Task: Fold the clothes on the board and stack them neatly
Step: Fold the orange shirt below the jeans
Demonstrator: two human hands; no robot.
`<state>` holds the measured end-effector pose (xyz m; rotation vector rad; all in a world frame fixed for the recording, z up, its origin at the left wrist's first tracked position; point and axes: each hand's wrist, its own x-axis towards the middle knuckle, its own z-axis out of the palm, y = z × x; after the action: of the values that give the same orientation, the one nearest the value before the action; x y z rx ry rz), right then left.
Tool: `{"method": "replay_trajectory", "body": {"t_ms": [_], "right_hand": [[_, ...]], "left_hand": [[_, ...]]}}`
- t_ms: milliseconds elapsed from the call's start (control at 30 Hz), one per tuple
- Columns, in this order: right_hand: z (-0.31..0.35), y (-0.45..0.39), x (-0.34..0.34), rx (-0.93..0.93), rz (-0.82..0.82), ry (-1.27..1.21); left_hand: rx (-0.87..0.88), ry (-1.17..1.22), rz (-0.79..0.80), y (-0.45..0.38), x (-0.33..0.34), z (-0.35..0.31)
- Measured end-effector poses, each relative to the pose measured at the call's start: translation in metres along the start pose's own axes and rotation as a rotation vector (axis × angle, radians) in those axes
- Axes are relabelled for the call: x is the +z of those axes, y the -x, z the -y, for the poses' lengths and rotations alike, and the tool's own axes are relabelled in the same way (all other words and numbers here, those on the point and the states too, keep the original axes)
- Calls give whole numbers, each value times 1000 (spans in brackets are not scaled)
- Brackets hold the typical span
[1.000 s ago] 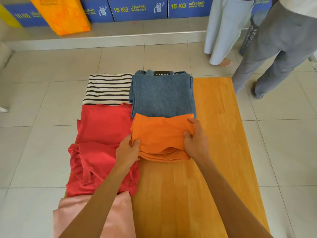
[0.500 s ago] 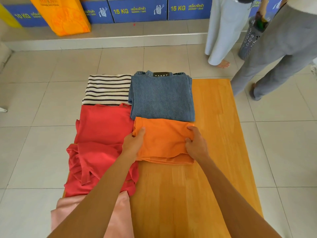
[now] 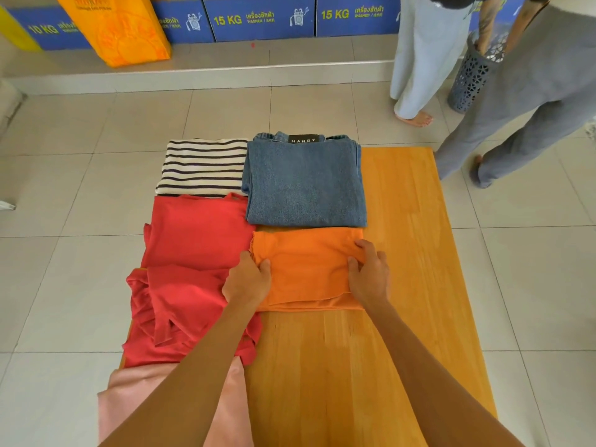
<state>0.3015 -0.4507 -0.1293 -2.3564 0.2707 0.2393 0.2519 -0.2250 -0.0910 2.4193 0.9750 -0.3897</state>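
Left hand (image 3: 247, 279) clamped on the nine o'clock edge of the orange garment (image 3: 306, 269), thumb on top and fingers tucked under the layers, pinching the fold so it cannot slide apart. Right hand (image 3: 369, 275) mirrored at three o'clock, fingers curled over the top corner, thumb pressing cloth down, gripping the same bundle. Both grips at the sides, likely for squaring the edges and keeping the layers together as one flat packet. Orange garment folded to a tidy rectangle, lying on the wooden board (image 3: 403, 285), a thin lower layer peeking out along the six o'clock edge. Just past it at twelve o'clock, folded jeans (image 3: 304, 185), nearly touching the orange edge, waistband label pointing away. At ten o'clock, a folded striped top (image 3: 203, 167), snug beside the jeans. Looks like a grid of finished pieces growing along the far end, orange slotting in as the next tile. At nine o'clock, red clothes (image 3: 193, 279), rumpled and spread, partly under the left forearm, probably waiting for a turn. At seven o'clock, a pink garment (image 3: 129, 401) hanging over the board's near corner, also unfolded by the look of it. Right half of the board bare wood, working room for the next fold. Beyond, at one o'clock, two people (image 3: 483, 91) standing on the tiled floor (image 3: 80, 253) by a dark basket (image 3: 471, 82).
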Motion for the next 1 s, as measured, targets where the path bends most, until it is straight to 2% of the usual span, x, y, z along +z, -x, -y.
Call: {"method": "replay_trajectory", "body": {"t_ms": [100, 200, 367, 467, 600, 700, 1000], "right_hand": [[1, 0, -1, 3, 7, 9], [4, 2, 1, 17, 11, 24], [11, 8, -5, 24, 80, -18], [17, 20, -12, 56, 90, 49], [34, 53, -16, 81, 90, 205], [53, 93, -6, 78, 111, 120], [131, 205, 57, -167, 103, -121]], "left_hand": [[78, 12, 90, 11, -4, 3], [170, 124, 143, 25, -12, 13], [300, 257, 107, 45, -22, 32], [389, 228, 69, 53, -28, 44], [371, 212, -23, 61, -46, 69], [381, 252, -33, 66, -64, 95], [370, 392, -84, 68, -127, 190]]}}
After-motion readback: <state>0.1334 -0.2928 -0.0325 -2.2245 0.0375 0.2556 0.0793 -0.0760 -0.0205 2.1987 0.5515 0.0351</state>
